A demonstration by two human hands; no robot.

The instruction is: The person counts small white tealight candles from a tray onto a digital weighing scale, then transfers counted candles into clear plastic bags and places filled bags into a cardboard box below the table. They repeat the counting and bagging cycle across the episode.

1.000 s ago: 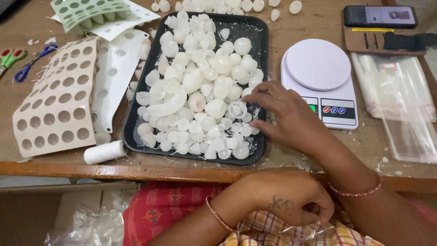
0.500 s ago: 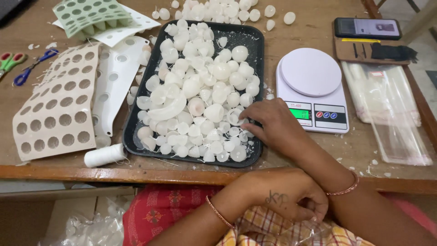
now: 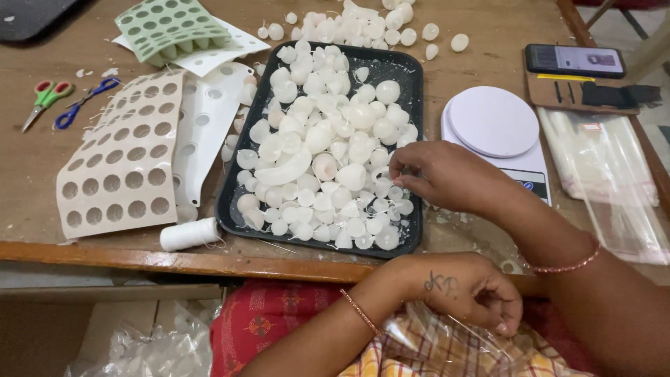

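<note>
The right hand (image 3: 447, 174) reaches over the near right corner of a black tray (image 3: 416, 77), palm down, its fingers pinched narrow onto one of the small white shells (image 3: 328, 146) that fill the tray; whether a piece is actually lifted cannot be told. The tray lies on the wooden table (image 3: 91, 255) and is heaped nearly edge to edge with these white, dome-like pieces, one larger curved piece lying among them. The left hand (image 3: 467, 290) sits low in the lap, below the table edge, fingers curled closed around the mouth of a clear plastic bag (image 3: 433, 345) that lies on checked cloth. Just right of the tray stands a white kitchen scale (image 3: 492, 122) with a round platter, the right forearm crossing its front. Beyond it lie a stack of clear plastic bags (image 3: 607, 174) and a phone (image 3: 576, 61). More loose white shells (image 3: 363, 24) lie past the far end of the tray. Left of the tray are beige perforated moulds (image 3: 118, 167), a green mould (image 3: 164, 28), a spool of white thread (image 3: 188, 234) and two pairs of scissors (image 3: 66, 101).
</note>
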